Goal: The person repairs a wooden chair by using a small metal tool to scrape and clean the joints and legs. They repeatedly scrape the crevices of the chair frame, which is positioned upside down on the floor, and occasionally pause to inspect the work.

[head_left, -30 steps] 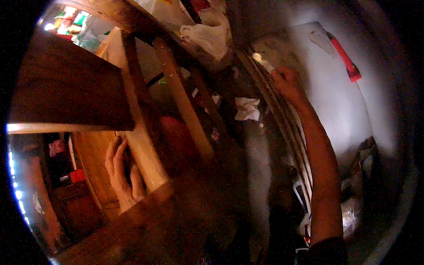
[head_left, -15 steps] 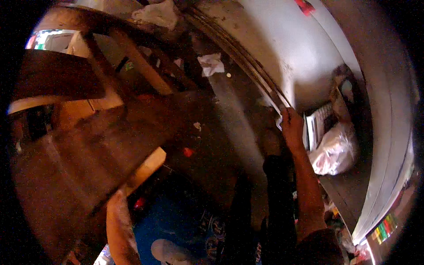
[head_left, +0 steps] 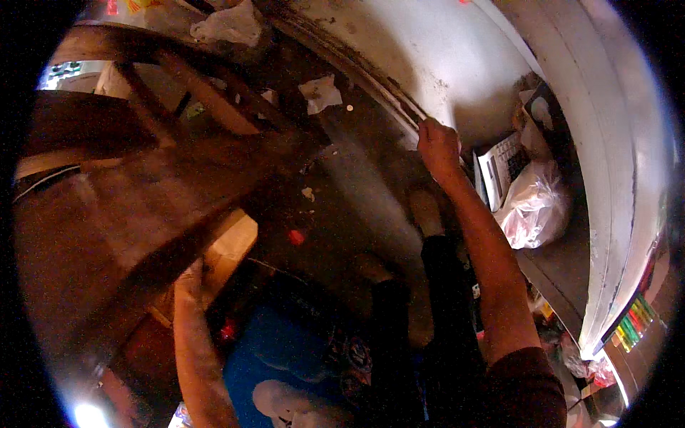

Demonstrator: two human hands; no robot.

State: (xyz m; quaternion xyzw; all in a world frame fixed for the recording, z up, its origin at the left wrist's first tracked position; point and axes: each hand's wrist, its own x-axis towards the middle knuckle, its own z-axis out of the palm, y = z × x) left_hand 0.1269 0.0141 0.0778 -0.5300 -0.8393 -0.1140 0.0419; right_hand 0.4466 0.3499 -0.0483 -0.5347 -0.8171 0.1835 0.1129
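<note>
At the lower left, my left hand (head_left: 189, 274) is closed at the pale-ended edge of a dark brown wooden piece of furniture (head_left: 128, 214). Its fingertips are partly hidden and blurred. The furniture has a broad flat board and slanting legs, with a pale bare-wood end (head_left: 232, 242) beside the hand. My right hand (head_left: 439, 146) reaches forward, its fingers curled around the near end of a long thin strip (head_left: 371, 89). That strip runs away to the upper left along the foot of a whitish panel (head_left: 471, 64). How the strip is fixed cannot be seen.
Right of my right arm lie a white keypad device (head_left: 496, 175) and a knotted clear plastic bag (head_left: 535, 207). A crumpled white paper (head_left: 320, 94) and a small red scrap (head_left: 295, 237) litter the dark floor (head_left: 357, 157). A pale plastic bag (head_left: 228, 28) lies far left.
My right hand has shifted forward and slightly left. By my left hand the furniture's board has tilted, showing more of its pale end. The view has also moved a little.
</note>
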